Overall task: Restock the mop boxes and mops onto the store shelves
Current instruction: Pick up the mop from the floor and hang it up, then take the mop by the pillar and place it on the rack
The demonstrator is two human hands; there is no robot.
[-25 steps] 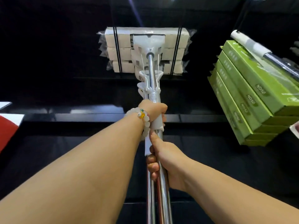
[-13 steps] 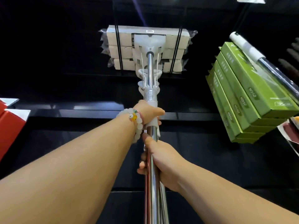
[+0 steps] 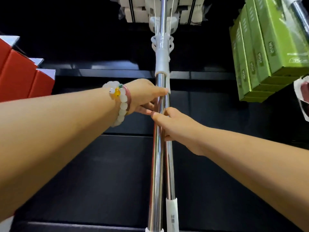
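Both hands clamp the mop handle: left hand above, right hand below, fingertips hidden behind. Mop head cut off at top, apparently packaged.

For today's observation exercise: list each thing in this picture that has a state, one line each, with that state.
Chrome-handled white mop: upright, held by both hands.
Left hand: fingers curled on the handle.
Right hand: gripping the handle lower down.
Green mop boxes: closed, stacked.
Red boxes: closed, side by side.
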